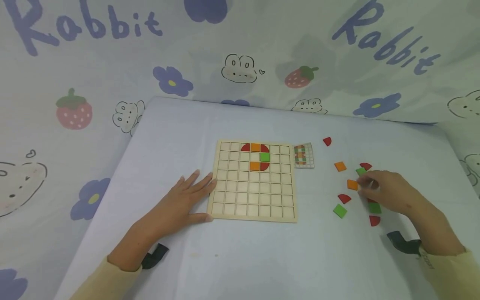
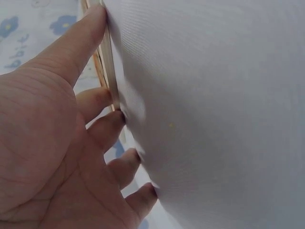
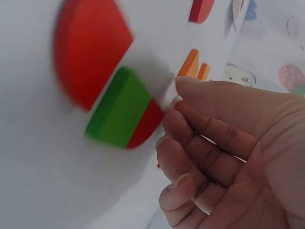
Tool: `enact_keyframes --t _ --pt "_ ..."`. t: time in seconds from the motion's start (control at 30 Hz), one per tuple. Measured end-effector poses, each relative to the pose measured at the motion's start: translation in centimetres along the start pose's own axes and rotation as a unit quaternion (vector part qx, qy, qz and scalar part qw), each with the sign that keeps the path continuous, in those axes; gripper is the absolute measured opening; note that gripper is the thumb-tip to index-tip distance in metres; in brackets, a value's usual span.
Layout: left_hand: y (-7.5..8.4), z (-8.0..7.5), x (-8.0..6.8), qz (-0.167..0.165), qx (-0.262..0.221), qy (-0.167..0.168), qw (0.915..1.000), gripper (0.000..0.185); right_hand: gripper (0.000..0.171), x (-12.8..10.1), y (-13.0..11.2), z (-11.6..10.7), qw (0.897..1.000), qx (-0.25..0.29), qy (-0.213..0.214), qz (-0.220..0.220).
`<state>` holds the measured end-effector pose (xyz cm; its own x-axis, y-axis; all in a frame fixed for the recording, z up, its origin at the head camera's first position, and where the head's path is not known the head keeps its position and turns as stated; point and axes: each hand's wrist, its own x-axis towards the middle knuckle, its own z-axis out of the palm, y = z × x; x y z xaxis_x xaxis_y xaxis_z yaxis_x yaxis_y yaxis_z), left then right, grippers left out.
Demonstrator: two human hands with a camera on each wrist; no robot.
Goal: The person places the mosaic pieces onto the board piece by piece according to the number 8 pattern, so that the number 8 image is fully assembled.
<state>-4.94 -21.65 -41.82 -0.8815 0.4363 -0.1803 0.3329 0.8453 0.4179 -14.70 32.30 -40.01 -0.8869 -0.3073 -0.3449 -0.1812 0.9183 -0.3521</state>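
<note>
My left hand [image 1: 180,204] lies spread at the left side of a wooden grid board [image 1: 236,187], fingertips and thumb at its edge. In the left wrist view, the fingers [image 2: 126,167] reach along that edge. My right hand [image 1: 390,192] is over scattered tiles, fingers bent, with thumb and index tips at the right edge of an orange square tile [image 1: 352,184]. I cannot tell whether they pinch it. Close by are a green square tile [image 3: 119,109] and a red quarter-round tile [image 3: 90,47]. On the board, red, orange and green tiles fill several upper cells.
A small pattern card [image 1: 304,156] lies against the board's upper right side. Right of it are another orange square [image 1: 340,166], a green square [image 1: 340,211] and red quarter-rounds [image 1: 327,141]. A printed cloth [image 1: 202,50] hangs behind the white table [image 1: 262,258].
</note>
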Motion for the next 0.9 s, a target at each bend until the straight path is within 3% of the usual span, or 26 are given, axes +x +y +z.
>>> enact_keyframes --t 0.23,0.67,0.9 --pt "0.0 -0.1 -0.1 -0.001 0.005 0.000 1.0000 0.095 0.037 -1.5 0.4 0.0 0.999 -0.001 -0.014 0.032" --pt "0.1 -0.2 -0.1 0.002 0.001 0.000 1.0000 0.094 0.033 -3.3 -2.4 2.3 0.999 -0.022 0.009 -0.030" --pt "0.1 -0.2 0.0 0.007 0.004 0.001 1.0000 0.094 0.036 -4.2 -4.7 3.5 0.999 -0.041 0.014 -0.033"
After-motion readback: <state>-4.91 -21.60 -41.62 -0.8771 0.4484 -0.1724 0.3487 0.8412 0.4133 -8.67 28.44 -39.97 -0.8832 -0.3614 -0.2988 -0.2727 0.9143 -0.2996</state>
